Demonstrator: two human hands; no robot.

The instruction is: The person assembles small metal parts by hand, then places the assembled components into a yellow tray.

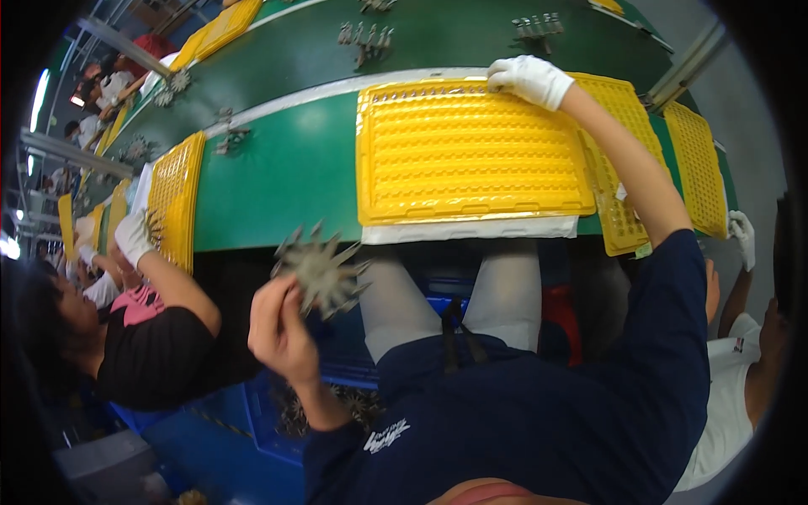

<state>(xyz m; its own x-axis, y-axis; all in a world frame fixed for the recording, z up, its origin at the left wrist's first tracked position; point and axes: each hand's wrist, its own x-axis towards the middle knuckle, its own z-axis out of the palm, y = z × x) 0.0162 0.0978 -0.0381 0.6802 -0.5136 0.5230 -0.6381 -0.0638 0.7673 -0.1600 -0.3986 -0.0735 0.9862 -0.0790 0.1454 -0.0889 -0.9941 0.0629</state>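
Head view: left hand (283, 330) pinches a spiky grey metal wheel (318, 276), there at its fingertips; gloved right hand (535, 82), fingers bunched narrow, works the far edge of a yellow pocketed tray (471, 204); can't tell whether they're gripping anything.

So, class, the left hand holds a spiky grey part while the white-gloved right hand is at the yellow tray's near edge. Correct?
No: the head view shows the right hand at the far edge of the yellow tray.
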